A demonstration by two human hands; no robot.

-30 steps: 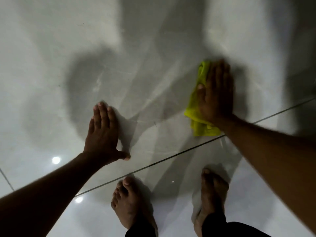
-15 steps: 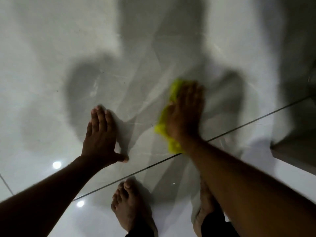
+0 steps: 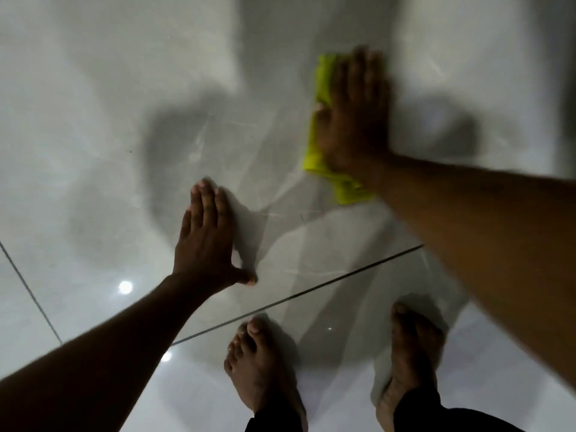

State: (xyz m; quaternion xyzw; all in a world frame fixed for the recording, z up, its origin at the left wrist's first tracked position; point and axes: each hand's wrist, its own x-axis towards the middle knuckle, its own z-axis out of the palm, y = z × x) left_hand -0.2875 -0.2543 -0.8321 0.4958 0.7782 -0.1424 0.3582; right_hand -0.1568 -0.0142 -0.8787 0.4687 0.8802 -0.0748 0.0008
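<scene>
A yellow cloth (image 3: 321,98) lies flat on the glossy pale tile floor (image 3: 93,104), upper centre-right. My right hand (image 3: 355,113) presses on it with straight fingers and covers most of it; the cloth shows along the hand's left side and below the wrist. The hand is motion-blurred. My left hand (image 3: 207,235) rests flat on the floor to the lower left of the cloth, fingers straight and together, thumb spread out to the right.
My two bare feet (image 3: 261,372) stand on the tiles at the bottom centre, just below a dark grout line (image 3: 311,288) that runs diagonally. A second grout line (image 3: 28,288) crosses the left edge. Shadows and lamp reflections lie on the floor.
My right hand has slid the cloth up and to the right, back from its spot near the left hand half a second ago. The left hand has stayed planted.
</scene>
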